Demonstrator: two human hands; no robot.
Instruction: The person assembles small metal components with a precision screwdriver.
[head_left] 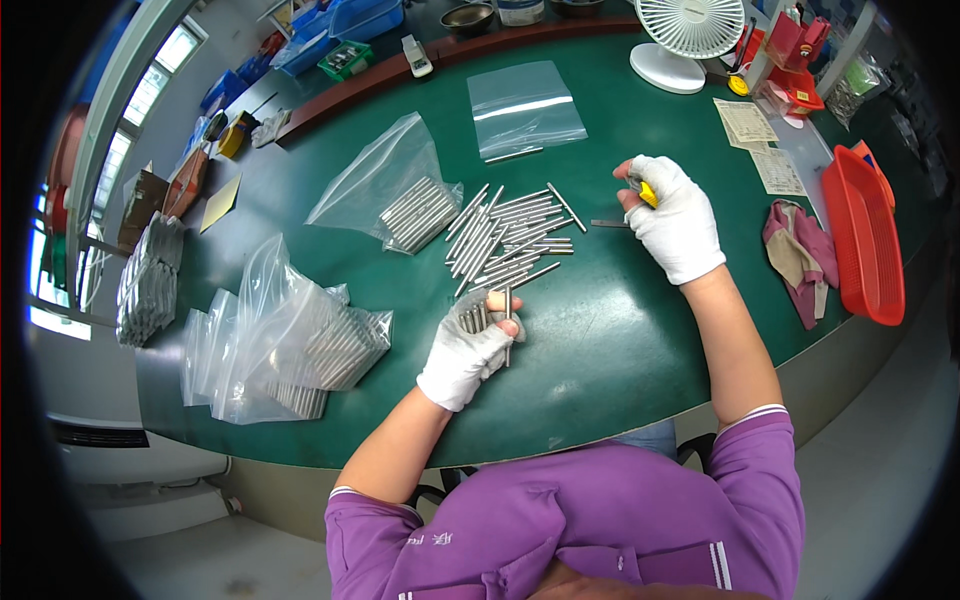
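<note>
My left hand (pixel 470 345), in a white glove with bare fingertips, is closed round several short metal rods (pixel 472 318). One more metal rod (pixel 508 328) stands out upright between its thumb and fingers. Just beyond lies a loose pile of shiny metal rods (pixel 500 235). To the right of the pile, my gloved right hand (pixel 672 215) is closed on a small yellow tool (pixel 648 194); its kind is mostly hidden by the fingers. A thin dark metal strip (pixel 608 223) shows beside that hand; I cannot tell whether it belongs to the tool.
Clear bags of rods lie at the left (pixel 300 350) and behind the pile (pixel 418 213). A flat plastic bag (pixel 525 105) lies farther back. Right are a white fan (pixel 690 40), papers (pixel 760 140), a pink-and-beige cloth (pixel 800 260) and a red basket (pixel 868 240).
</note>
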